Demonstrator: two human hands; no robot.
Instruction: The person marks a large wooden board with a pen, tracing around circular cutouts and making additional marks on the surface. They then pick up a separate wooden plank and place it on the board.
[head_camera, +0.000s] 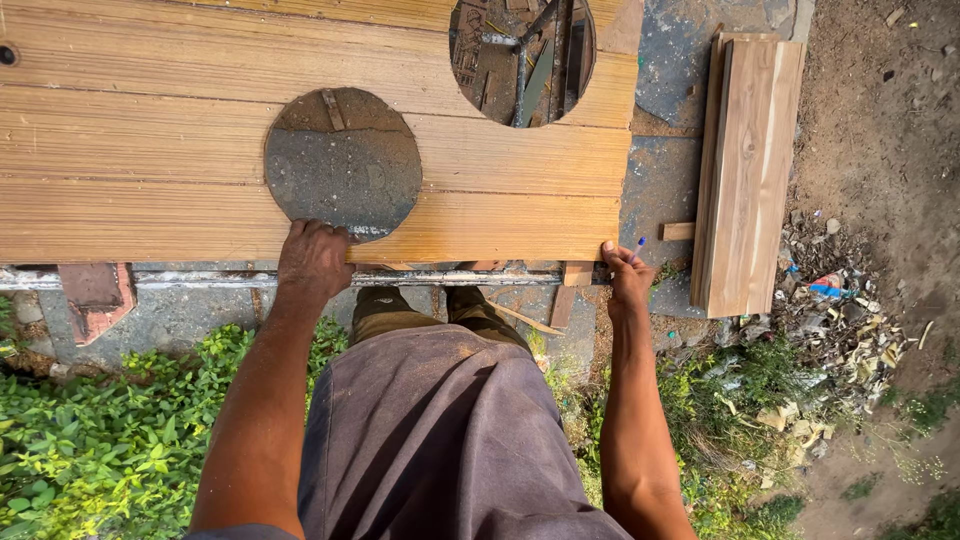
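A large wooden panel lies flat before me, with two round holes cut through it, one near the middle and one at the top. My left hand grips the panel's near edge, fingers curled into the lower rim of the middle hole. My right hand holds the panel's near right corner, and a blue pen sticks up between its fingers.
A stack of short wooden boards lies to the right on the stone ground. A metal bar runs under the panel's near edge. Green plants grow at lower left; litter and scraps lie at right.
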